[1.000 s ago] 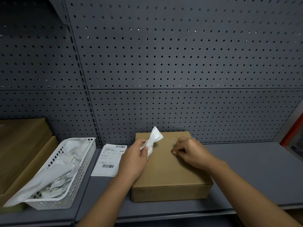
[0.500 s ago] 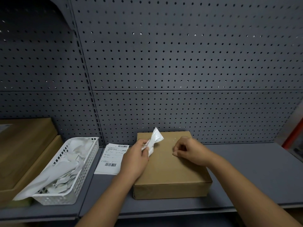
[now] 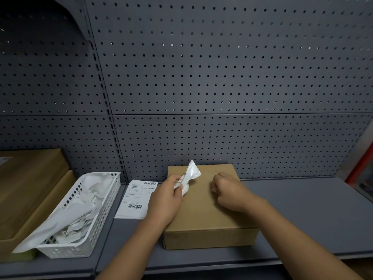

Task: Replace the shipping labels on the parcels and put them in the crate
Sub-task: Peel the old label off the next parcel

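- Both forearms reach forward over the grey shelf [image 3: 302,209]; the left hand [image 3: 165,201] is curled, pinching a crumpled white label [image 3: 189,176] that sticks up and to the right
- The right hand [image 3: 230,190] is a loose fist, fingertips pressed together on the top of the cardboard parcel [image 3: 205,215]
- The parcel lies flat under both hands, long axis running away toward the pegboard [image 3: 222,77]
- A flat printed label [image 3: 137,199] lies just left of the parcel, beside the white basket [image 3: 90,225] of paper scraps

View shifted left; both hands unmoved on parcel [image 3: 210,207].
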A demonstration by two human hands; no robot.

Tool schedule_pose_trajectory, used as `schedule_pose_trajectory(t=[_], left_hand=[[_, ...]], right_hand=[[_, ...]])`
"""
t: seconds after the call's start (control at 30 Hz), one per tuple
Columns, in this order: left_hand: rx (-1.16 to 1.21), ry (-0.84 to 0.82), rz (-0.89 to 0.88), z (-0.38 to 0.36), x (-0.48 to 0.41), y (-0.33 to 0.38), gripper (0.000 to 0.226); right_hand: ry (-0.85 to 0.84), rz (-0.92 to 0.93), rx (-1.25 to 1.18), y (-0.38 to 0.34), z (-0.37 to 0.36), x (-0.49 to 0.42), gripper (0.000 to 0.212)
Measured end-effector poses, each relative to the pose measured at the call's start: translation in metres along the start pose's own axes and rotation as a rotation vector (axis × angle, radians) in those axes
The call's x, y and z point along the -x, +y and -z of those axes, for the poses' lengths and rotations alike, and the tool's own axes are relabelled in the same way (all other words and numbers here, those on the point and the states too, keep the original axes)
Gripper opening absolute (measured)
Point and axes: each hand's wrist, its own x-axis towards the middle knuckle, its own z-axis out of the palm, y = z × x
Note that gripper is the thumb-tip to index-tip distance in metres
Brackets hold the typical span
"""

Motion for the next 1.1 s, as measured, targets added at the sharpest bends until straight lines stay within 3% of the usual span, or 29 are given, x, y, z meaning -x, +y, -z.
schedule_pose_trajectory(t=[0.2,0.33,0.47,0.63,0.8,0.9,1.0,1.1], left_hand=[[-0.002,-0.011,-0.011,0.001,0.0,0.0,0.024],[-0.005,-0.008,-0.025,0.003,0.003,-0.001,0.027],[0.039,-0.014,-0.015,0.003,0.006,0.002,0.027],[0.355,-0.023,0.032,0.011,0.014,0.019,0.029],[0.739,-0.107,0.056,0.022,0.03,0.043,0.031],[0.92,-0.153,0.096,0.022,0.032,0.045,0.03],[1.124,-0.251,0.18,0.024,0.033,0.047,0.048],[1.217,-0.266,0.183,0.026,0.037,0.049,0.046]], right_hand=[[-0.04,-0.047,-0.068,0.004,0.002,-0.009,0.024],[0.048,-0.1,-0.333,0.016,0.004,-0.014,0.025],[0.277,-0.178,-0.747,0.021,0.005,-0.008,0.015],[0.343,0.077,-1.13,-0.026,0.016,0.024,0.026],[0.384,0.296,-1.123,-0.075,0.015,0.04,0.013],[0.411,0.3,-1.102,-0.085,0.009,0.038,0.012],[0.478,0.281,-0.98,-0.087,0.004,0.036,0.015],[0.534,0.252,-0.85,-0.087,0.004,0.035,0.014]])
